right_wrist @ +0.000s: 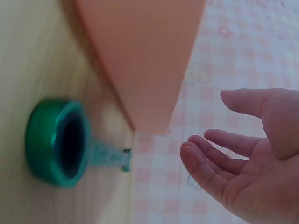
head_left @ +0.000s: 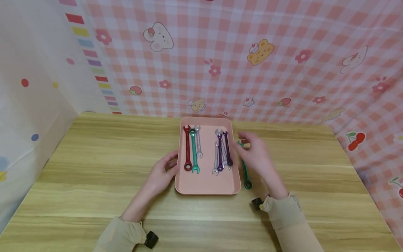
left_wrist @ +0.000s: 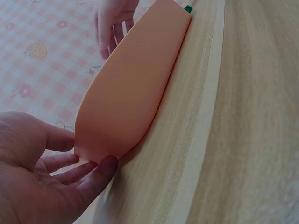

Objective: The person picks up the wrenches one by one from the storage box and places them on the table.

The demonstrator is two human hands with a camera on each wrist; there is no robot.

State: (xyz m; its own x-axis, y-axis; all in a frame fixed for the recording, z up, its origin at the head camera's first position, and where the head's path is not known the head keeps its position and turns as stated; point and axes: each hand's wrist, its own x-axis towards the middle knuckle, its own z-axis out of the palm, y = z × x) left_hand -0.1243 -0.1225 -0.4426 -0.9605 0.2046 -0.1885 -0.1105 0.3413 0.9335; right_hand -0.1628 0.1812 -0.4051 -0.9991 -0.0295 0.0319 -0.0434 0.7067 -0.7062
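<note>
- A pink tray point(head_left: 206, 184) sat at the centre of the head frame, flat on a wooden table point(head_left: 94, 175).
- The left hand point(head_left: 162, 175), just left of centre, touched the outside of the tray's left wall; in the left wrist view, at lower left, its fingers and thumb were spread and slightly bent against the wall, not curled round it.
- The right hand point(head_left: 255, 152), right of centre, was above the table beside the tray's right wall. Its fingers were loosely extended and held nothing, as the right wrist view showed at lower right.
- A green wrench point(head_left: 245, 170) lay on the table just right of the tray, partly beneath the right hand, its ring end toward the bottom of the frame.
- In the tray's left half lay a red wrench point(head_left: 188, 148), a teal wrench point(head_left: 194, 152) and a small silver wrench point(head_left: 198, 142), side by side.
- In its right half, close together, lay a short silver wrench point(head_left: 216, 159), a purple wrench point(head_left: 220, 150), another silver one partly covered, and a dark purple wrench point(head_left: 227, 148) nearest the right wall.
- Beige sleeves point(head_left: 289, 217) entered at the bottom edge, a black device point(head_left: 151, 239) by each wrist.
- A pink checked cloth point(head_left: 189, 63) filled the upper frame.
</note>
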